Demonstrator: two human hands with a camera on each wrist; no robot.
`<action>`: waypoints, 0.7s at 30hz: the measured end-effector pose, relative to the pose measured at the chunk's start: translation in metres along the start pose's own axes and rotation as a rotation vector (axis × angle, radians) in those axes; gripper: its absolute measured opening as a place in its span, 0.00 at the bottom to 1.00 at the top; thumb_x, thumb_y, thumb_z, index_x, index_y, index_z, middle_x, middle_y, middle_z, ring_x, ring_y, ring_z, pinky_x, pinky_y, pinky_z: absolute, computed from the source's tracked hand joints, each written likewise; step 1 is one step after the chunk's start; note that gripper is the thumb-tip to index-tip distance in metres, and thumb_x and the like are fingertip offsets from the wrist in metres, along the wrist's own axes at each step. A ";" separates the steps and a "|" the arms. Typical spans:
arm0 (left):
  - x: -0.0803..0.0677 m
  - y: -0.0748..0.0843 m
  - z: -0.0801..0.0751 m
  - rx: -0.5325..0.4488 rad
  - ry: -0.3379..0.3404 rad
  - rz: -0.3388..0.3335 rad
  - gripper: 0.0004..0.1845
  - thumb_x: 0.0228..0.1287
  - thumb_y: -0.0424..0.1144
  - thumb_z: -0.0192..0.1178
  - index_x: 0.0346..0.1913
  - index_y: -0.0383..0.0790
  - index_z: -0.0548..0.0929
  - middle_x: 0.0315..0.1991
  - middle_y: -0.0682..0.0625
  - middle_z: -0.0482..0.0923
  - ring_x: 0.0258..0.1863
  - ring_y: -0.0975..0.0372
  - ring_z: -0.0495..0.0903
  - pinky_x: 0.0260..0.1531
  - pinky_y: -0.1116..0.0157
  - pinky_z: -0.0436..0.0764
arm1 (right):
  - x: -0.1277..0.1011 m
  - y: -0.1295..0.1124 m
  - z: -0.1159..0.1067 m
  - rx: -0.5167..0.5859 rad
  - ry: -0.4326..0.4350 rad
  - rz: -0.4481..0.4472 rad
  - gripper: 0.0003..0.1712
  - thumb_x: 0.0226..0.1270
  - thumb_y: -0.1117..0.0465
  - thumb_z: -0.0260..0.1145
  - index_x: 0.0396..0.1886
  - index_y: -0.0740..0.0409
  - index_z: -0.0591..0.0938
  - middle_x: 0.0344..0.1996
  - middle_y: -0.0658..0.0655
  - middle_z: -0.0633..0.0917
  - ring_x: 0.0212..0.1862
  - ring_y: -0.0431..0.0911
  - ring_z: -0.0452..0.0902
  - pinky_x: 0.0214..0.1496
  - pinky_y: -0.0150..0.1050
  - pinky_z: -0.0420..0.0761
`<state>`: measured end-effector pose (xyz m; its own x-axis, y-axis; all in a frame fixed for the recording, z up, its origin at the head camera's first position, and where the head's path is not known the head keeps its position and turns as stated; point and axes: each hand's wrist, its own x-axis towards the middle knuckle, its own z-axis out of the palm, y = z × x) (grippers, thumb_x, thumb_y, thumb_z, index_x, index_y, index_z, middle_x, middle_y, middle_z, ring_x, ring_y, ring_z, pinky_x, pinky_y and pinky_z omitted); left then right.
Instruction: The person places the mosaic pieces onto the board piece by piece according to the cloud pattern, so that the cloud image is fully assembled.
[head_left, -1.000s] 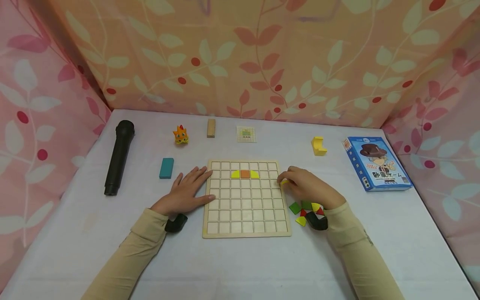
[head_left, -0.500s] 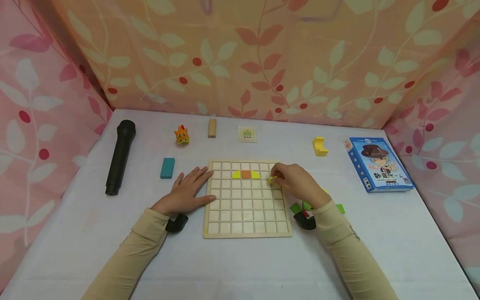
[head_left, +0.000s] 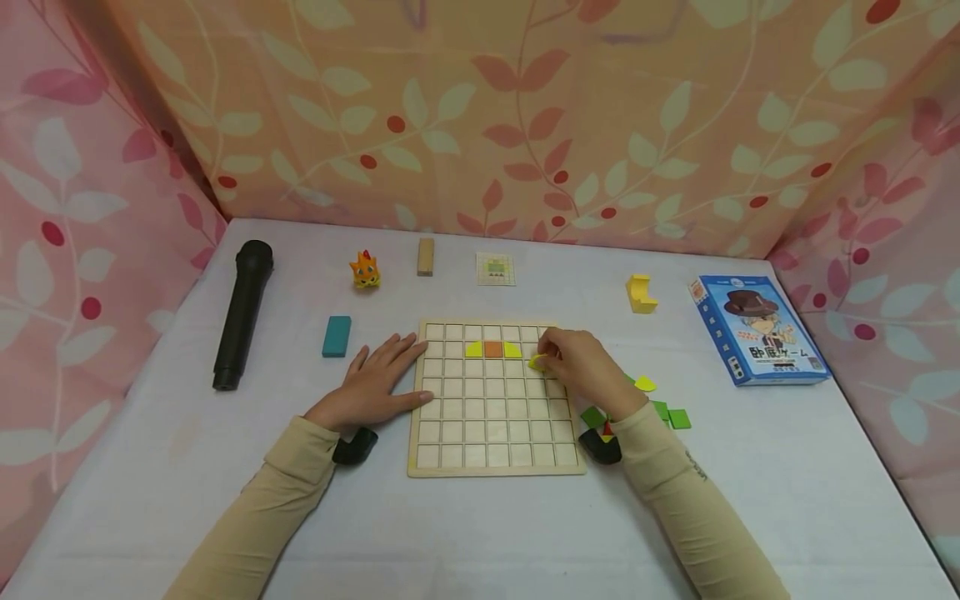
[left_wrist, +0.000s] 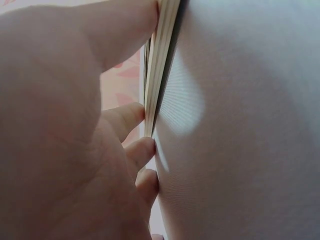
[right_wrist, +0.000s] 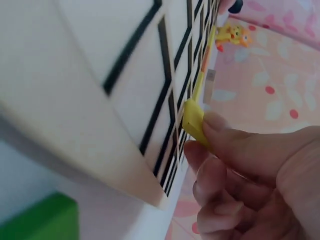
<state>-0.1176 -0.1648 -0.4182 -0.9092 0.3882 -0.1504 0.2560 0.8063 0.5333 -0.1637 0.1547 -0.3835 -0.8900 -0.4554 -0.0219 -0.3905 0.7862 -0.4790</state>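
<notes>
A wooden grid board (head_left: 495, 408) lies on the white table. In its second row sit a yellow rounded tile (head_left: 474, 349), an orange square tile (head_left: 492, 349) and another yellow rounded tile (head_left: 512, 350), side by side. My right hand (head_left: 588, 367) pinches a yellow tile (right_wrist: 194, 121) between thumb and finger, over the right part of the board. At the board's left edge, my left hand (head_left: 375, 383) rests with its fingers spread; in the left wrist view its thumb and fingertips touch the board's edge (left_wrist: 162, 55).
Loose green, yellow and red tiles (head_left: 678, 418) lie right of the board, partly hidden by the right arm. Farther back are a pattern card (head_left: 496, 269), wooden block (head_left: 425, 257), orange figurine (head_left: 365, 271), teal block (head_left: 337, 337), microphone (head_left: 243, 317), yellow piece (head_left: 641, 294) and blue box (head_left: 761, 333).
My right hand has moved left from the board's right edge to over its squares, carrying the yellow tile. More loose tiles show beside the right forearm. My left hand has stayed put.
</notes>
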 end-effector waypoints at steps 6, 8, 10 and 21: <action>-0.001 0.000 0.000 0.000 0.005 -0.001 0.42 0.64 0.56 0.58 0.75 0.44 0.55 0.76 0.43 0.47 0.76 0.47 0.42 0.68 0.39 0.36 | -0.001 -0.001 0.003 -0.006 -0.032 0.084 0.09 0.63 0.59 0.68 0.37 0.58 0.78 0.27 0.52 0.81 0.28 0.42 0.73 0.32 0.36 0.75; -0.002 0.000 0.001 -0.004 0.005 0.000 0.42 0.64 0.56 0.59 0.75 0.44 0.55 0.76 0.43 0.48 0.76 0.47 0.42 0.68 0.39 0.36 | -0.001 -0.002 0.004 -0.005 -0.044 0.095 0.09 0.63 0.59 0.68 0.36 0.58 0.78 0.26 0.52 0.81 0.27 0.42 0.72 0.31 0.35 0.74; -0.002 0.000 0.001 -0.009 0.004 0.003 0.42 0.64 0.55 0.59 0.75 0.44 0.55 0.76 0.43 0.48 0.75 0.47 0.42 0.68 0.39 0.36 | -0.002 -0.002 0.004 -0.002 -0.053 0.097 0.09 0.63 0.59 0.68 0.36 0.59 0.78 0.25 0.51 0.80 0.25 0.42 0.71 0.29 0.34 0.73; -0.001 0.000 0.000 -0.009 0.003 0.006 0.41 0.65 0.55 0.59 0.75 0.44 0.55 0.76 0.44 0.47 0.76 0.47 0.42 0.68 0.39 0.36 | -0.002 -0.006 0.004 -0.023 -0.112 0.109 0.15 0.61 0.54 0.70 0.37 0.60 0.78 0.23 0.52 0.77 0.26 0.43 0.69 0.29 0.35 0.70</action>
<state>-0.1167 -0.1651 -0.4182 -0.9085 0.3920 -0.1449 0.2588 0.7998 0.5416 -0.1584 0.1491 -0.3842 -0.8960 -0.4099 -0.1709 -0.2997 0.8421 -0.4484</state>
